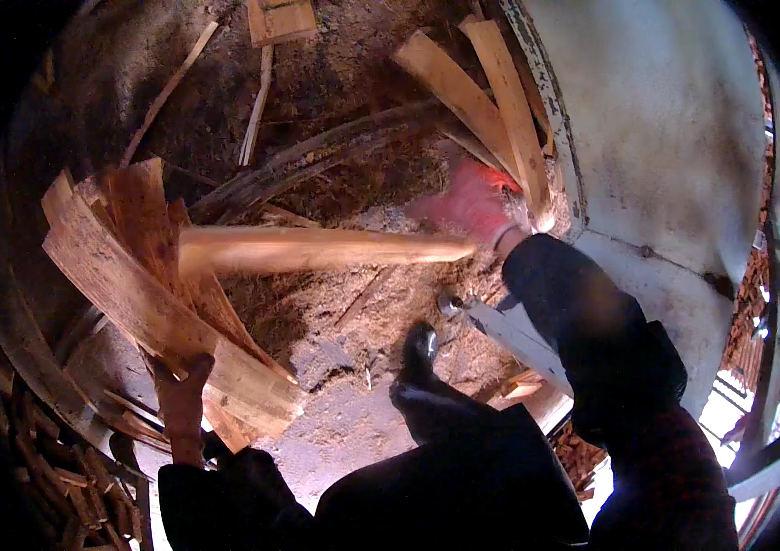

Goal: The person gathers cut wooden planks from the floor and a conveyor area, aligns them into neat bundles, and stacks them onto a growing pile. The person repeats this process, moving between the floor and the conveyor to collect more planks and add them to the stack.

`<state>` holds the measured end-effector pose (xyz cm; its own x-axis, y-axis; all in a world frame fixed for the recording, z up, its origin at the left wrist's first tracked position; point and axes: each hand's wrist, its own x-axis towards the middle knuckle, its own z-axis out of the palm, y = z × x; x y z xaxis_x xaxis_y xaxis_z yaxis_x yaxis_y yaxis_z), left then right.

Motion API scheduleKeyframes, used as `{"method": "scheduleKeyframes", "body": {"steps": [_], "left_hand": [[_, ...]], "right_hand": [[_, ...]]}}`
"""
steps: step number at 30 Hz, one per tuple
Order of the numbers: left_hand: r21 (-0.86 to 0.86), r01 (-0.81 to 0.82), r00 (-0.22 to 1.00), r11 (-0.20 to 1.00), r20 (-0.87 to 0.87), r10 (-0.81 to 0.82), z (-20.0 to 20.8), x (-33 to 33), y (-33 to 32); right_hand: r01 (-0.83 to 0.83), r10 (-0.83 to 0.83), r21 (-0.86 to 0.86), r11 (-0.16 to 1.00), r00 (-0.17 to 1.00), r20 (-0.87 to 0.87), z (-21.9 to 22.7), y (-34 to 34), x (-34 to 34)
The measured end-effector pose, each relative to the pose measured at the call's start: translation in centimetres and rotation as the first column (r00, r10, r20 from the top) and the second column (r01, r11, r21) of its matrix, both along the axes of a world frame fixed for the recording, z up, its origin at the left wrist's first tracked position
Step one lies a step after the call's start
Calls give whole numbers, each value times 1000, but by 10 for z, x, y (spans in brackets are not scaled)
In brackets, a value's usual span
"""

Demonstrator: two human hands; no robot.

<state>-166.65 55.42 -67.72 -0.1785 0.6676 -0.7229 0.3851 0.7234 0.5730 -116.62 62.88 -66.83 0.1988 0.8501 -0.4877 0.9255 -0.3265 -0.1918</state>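
Note:
My left hand grips the lower edge of a bundle of rough wooden boards, with thumb and fingers parted around the wood. A pale narrow plank lies level from the bundle toward the right, its outline slightly blurred. Its tapered tip ends just beside my right hand, which is a red-pink blur. That hand is close to the lower ends of several upright boards leaning by a pale panel. Motion smears its fingers, so whether they hold anything cannot be made out.
A large pale panel with worn edges stands at the right. Sawdust and chips cover the ground. A metal bar juts out near my dark boot. Thin sticks lie at the far left, and scrap wood is piled lower left.

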Motion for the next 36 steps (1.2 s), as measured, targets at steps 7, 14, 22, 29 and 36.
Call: {"method": "scheduleKeyframes", "body": {"steps": [7, 14, 22, 29, 36], "left_hand": [[-7, 89, 994, 996, -61, -89, -21, -35, -19], [-88, 104, 985, 991, -125, -115, -5, -18, -3], [11, 166, 984, 986, -69, -165, -25, -30, -9], [30, 143, 989, 989, 30, -144, -4, -26, -4], [148, 251, 962, 957, -151, -229, -25, -19, -9]], "right_hand": [[89, -14, -80, 993, 748, 664, -48, 51, 109], [42, -62, 59, 997, 919, 389, -47, 54, 209], [-6, 7, 58, 998, 1000, -30, -5, 7, 153], [-288, 49, -353, 890, 831, -555, 6, -5, -54], [-336, -78, -438, 834, 714, -696, -42, -3, -123]]}}
